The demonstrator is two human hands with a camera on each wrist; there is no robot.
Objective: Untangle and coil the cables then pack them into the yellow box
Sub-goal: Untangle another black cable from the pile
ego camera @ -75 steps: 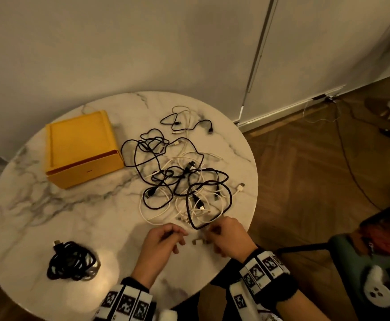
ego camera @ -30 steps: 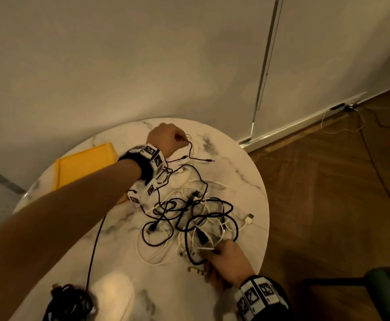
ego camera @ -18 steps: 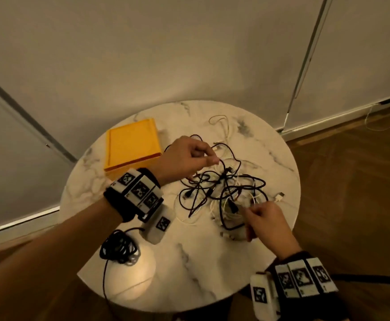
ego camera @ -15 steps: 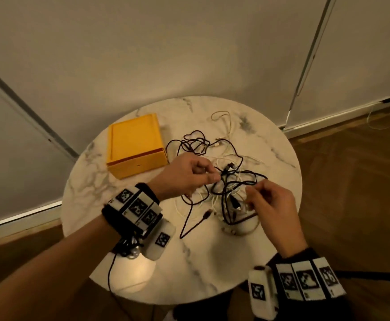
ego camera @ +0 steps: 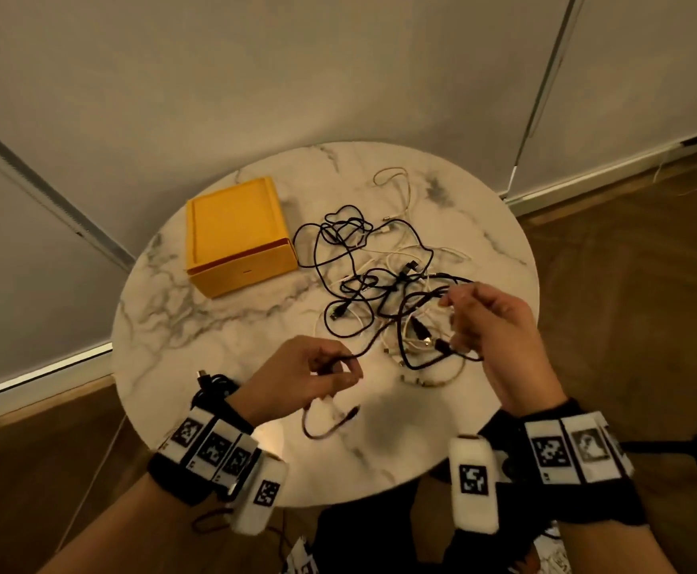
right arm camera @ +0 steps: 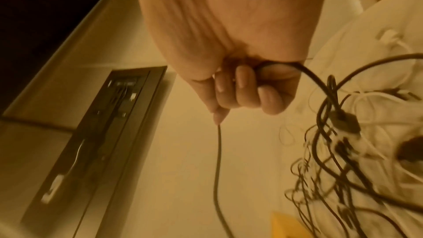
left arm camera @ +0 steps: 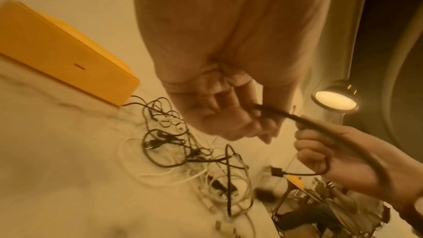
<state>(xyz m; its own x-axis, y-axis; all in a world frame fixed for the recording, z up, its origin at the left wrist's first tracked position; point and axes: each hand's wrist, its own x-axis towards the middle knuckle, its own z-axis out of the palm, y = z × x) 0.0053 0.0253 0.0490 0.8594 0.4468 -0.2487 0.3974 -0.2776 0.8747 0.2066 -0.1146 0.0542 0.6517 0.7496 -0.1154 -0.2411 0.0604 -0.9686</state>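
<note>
A closed yellow box (ego camera: 239, 238) (left arm camera: 68, 57) sits at the table's far left. A tangle of black and white cables (ego camera: 379, 292) (left arm camera: 183, 151) (right arm camera: 343, 142) lies to its right. My left hand (ego camera: 340, 370) (left arm camera: 251, 120) hovers near the front edge and pinches a black cable (ego camera: 373, 343). That cable's short plug end (ego camera: 353, 412) dangles below the hand. My right hand (ego camera: 456, 321) (right arm camera: 251, 88) is at the tangle's right side, fingers curled round a black strand lifted off the top. A coiled black cable bundle (ego camera: 214, 383) lies by my left wrist.
The round marble table (ego camera: 222, 333) has bare surface at the left and front. Its right edge is just beyond my right hand. A wall stands behind the table, with wooden floor (ego camera: 628, 283) around it. A lit lamp (left arm camera: 334, 100) shows in the left wrist view.
My left hand has pulled back from the tangle toward the front edge, drawing the black cable out with it. My right hand stays at the tangle's right, gripping a strand.
</note>
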